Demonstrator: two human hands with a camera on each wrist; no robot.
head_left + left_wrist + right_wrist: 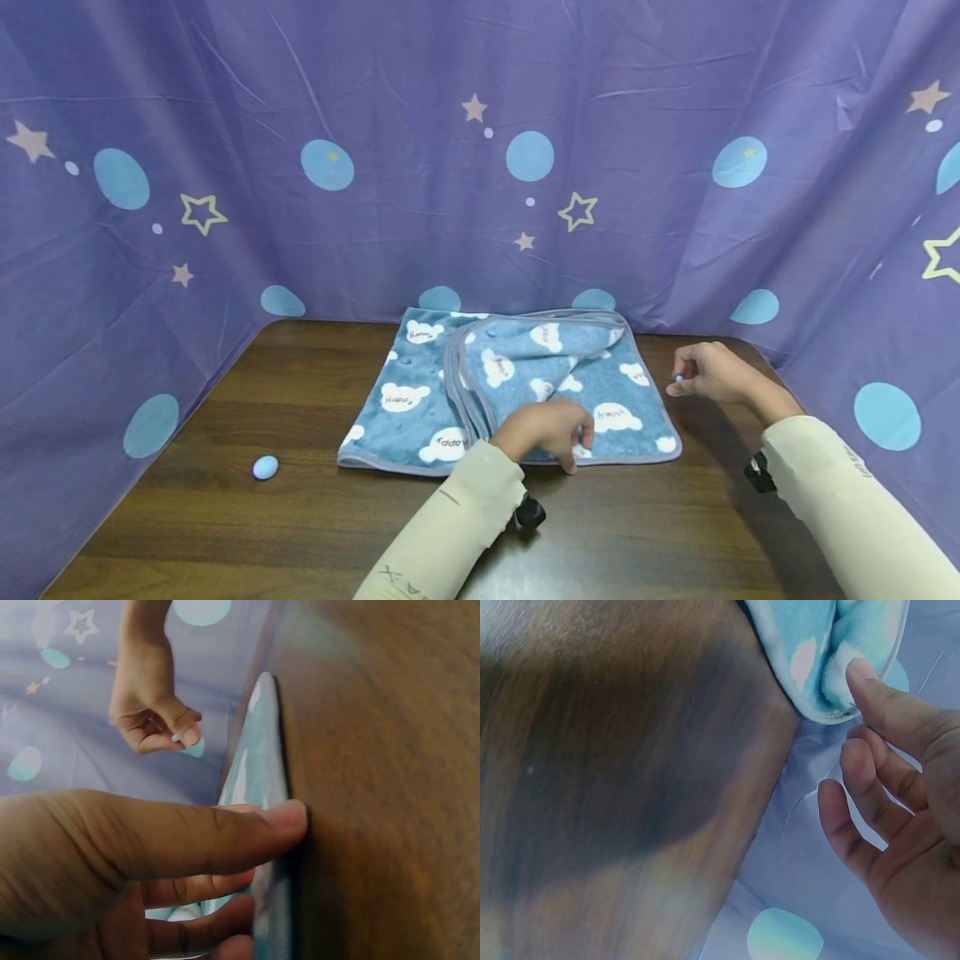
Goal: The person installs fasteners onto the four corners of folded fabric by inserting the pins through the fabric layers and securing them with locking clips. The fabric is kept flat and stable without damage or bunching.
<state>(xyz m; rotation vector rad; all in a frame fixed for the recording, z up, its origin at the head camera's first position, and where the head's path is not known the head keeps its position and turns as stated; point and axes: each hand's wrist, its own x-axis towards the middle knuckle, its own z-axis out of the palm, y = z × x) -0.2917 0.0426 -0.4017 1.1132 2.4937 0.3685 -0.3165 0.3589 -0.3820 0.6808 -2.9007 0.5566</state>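
A blue blanket (401, 425) with white bear-head patches and a grey border lies on the wooden table, part of its upper layer folded over. At its front edge is my left hand (546, 429), thumb straight and fingers loosely bent over the fabric. A gap shows between thumb and fingers; the left wrist view shows no fabric plainly pinched. Right of the blanket, my right hand (712, 372) is raised, pinching a small light-blue thing (678, 378) between thumb and forefinger. Most of that thing is hidden, and its kind is unclear.
A light-blue egg-shaped object (265, 467) lies on the left part of the wooden table (172, 517). A purple curtain (420, 167) with stars and blue circles stands behind the table and along both sides.
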